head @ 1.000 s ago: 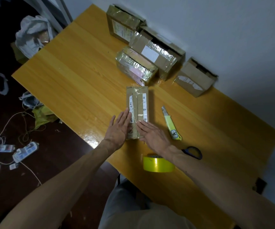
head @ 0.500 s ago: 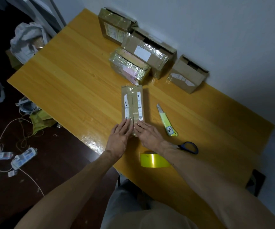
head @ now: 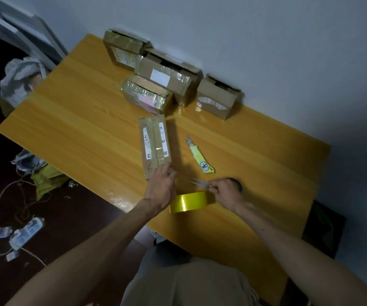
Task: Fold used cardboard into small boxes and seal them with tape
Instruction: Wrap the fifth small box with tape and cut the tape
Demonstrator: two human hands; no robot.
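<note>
Right hand (head: 222, 192) curls tight around the scissors (head: 200, 183), blades parted, just beyond the yellow tape roll (head: 189, 202). Left hand (head: 161, 184) presses flat, fingers straight, on the taped cardboard box (head: 155, 142), beyond-left of the roll.

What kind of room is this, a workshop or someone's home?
Probably a room at home used for packing: a wooden table against a bare wall, taped cardboard boxes on it, power strips loose on the floor.
</note>
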